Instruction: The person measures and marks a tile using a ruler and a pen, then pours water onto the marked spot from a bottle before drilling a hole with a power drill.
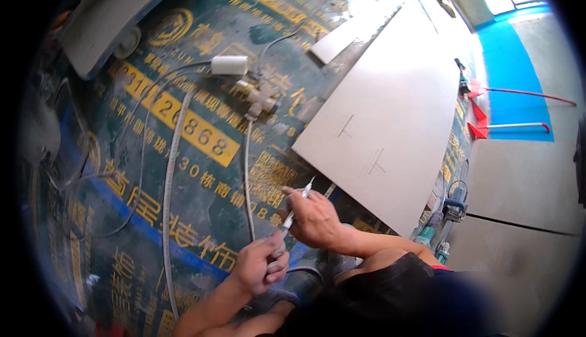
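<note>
White pen-like tool (289, 220) sits slanted between both hands, over green printed floor sheet (207, 200). Long pale strip (168, 215) at left; left hand (261, 265) closed around tool's lower end; right hand (317, 220) pinching its shaft; big pale panel (384, 105), marked, at right.

left hand (259, 266) curled, fingers (280, 266) folded in, right hand (317, 220) just ahead, fingers bent, both forearms (210, 303) bare

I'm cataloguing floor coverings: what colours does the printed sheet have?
The printed sheet is mainly dark green, patterned in yellow and blue; see the head view.
</note>
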### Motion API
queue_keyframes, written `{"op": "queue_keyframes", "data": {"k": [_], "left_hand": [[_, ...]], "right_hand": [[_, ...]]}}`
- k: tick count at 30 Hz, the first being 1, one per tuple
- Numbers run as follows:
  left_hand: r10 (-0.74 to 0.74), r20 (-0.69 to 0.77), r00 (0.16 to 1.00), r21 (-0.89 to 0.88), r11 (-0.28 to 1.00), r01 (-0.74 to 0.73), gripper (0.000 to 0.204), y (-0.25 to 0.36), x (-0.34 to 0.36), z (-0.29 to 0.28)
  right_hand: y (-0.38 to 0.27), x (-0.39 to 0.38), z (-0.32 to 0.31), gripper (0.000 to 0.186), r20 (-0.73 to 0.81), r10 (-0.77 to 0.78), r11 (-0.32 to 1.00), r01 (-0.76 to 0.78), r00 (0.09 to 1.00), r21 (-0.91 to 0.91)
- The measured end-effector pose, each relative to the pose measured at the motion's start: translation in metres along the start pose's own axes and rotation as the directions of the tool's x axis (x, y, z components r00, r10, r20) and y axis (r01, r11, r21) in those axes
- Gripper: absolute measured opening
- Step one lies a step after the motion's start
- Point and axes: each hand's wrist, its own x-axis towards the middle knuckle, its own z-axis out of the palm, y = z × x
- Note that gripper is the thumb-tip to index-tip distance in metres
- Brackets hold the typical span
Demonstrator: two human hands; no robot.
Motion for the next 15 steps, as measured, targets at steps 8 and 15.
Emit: {"op": "queue_keyframes", "data": {"k": [8, 15], "left_hand": [[0.828, 0.263, 0.495, 0.957, -0.159, -0.243, 0.019, 0.025, -0.001, -0.022], [0.808, 0.194, 0.556, 0.905, 0.072, -0.42, 0.024, 0.029, 0.014, -0.04]], "right_hand": [[0.027, 0.024, -0.075, 0.031, 0.222, 0.53, 0.319, -0.435, 0.818, 0.842], [-0.02, 0.027, -0.06, 0.041, 0.384, 0.266, 0.256, -0.449, 0.884, 0.856]]}}
